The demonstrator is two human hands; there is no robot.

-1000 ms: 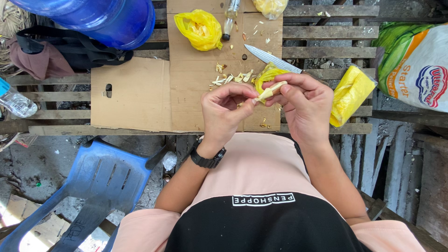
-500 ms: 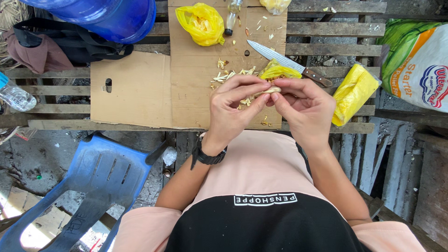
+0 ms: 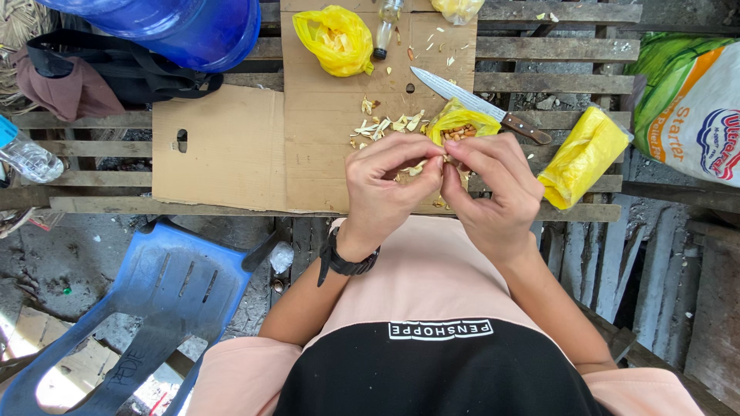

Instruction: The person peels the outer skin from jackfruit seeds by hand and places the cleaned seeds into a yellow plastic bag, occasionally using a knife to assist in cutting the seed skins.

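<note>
We work at a slatted wooden tabletop (image 3: 555,48) of weathered grey planks with gaps between them, set over a rough concrete floor (image 3: 54,246) littered with scraps. A sheet of brown cardboard (image 3: 231,146) lies across the slats as a work surface. Our left hand (image 3: 389,189) and right hand (image 3: 493,192) meet fingertip to fingertip just above its near edge, each grip pinched on a small pale peel piece (image 3: 416,168) held between them; we cannot tell exactly what it is. Just beyond the fingers sits an open yellow plastic bag (image 3: 461,122) with small brown pieces inside, and pale peelings (image 3: 385,125) are scattered beside it. A knife (image 3: 478,104) with a wooden handle lies diagonally behind that bag. Another yellow bag (image 3: 335,38) rests at the far side of the cardboard, and a folded yellow bag (image 3: 582,158) lies on the slats to our right. A large blue water jug (image 3: 193,27) stands at the far left, and a blue plastic chair (image 3: 154,308) stands on the floor below.
</note>
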